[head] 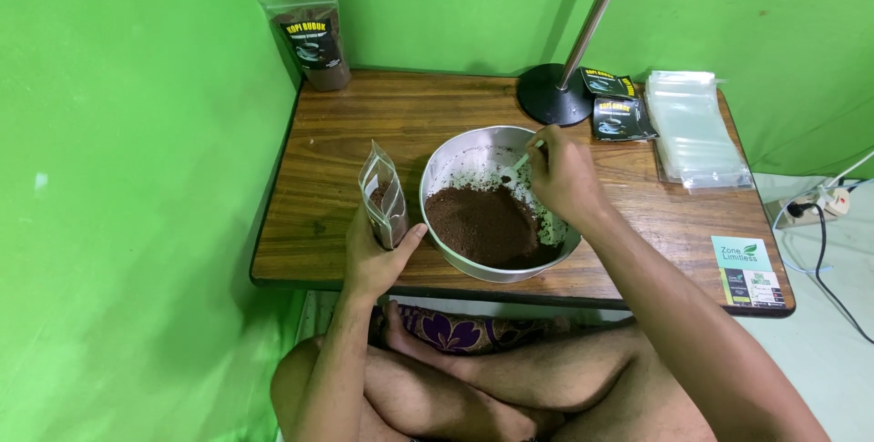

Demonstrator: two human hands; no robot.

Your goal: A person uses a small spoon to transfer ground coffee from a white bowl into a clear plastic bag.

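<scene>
Clear plastic pouch (383, 194), flat-sided and open at the top, standing upright on the wooden table (319, 223) just left of the bowl; a little dark powder shows through its lower half. The left hand (375, 255) grips the pouch from below and behind, fingers wrapped round it, thumb stretched toward the bowl's rim. Round metal bowl (455, 164) — shiny, shallow, tilted toward the person — holding a heap of fine brown powder (482, 223). The right hand (560, 178), fingers pinched shut, holds a small pale spoon (517, 166) over the bowl (its tip is too small to read, possibly loaded). Beyond: a black round stand base (546, 101) with a metal pole, two dark sachets (617, 114), a stack of empty clear pouches (696, 128), and one filled pouch (314, 41) leaning in the green corner.
</scene>
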